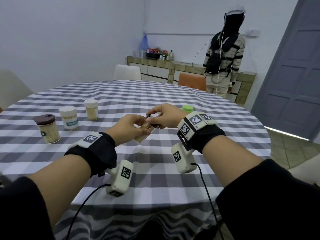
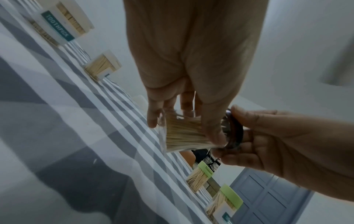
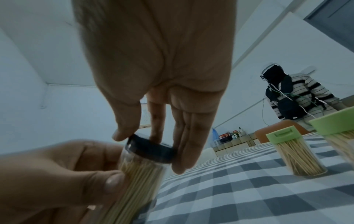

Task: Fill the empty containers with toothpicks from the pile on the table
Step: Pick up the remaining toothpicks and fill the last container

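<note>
Mid-frame in the head view: small clear plastic jar packed with pale wooden toothpicks [image 1: 144, 132], tilted and held up off the grey-and-white checked worktop [image 1: 155, 94]. Left hand [image 1: 127, 128] wrapped round the jar body, thumb across the front in the right wrist view. Right hand [image 1: 165, 116] pinching the dark round lid [image 3: 151, 149] sitting at the jar mouth, thumb on one side and fingers on the other; can't tell if fully seated. Left of frame, standing in a row on the cloth: brown-lidded clear jar of toothpicks [image 1: 48, 129], white-lidded jar with a teal label [image 1: 69, 118], another white-lidded jar [image 1: 91, 110]. Green-lidded clear jar of toothpicks [image 1: 187, 108] just behind the right wrist, a second green-lidded one [image 3: 343, 136] beside it. Upper right, a person in a striped top [image 1: 223, 54], back turned.
</note>
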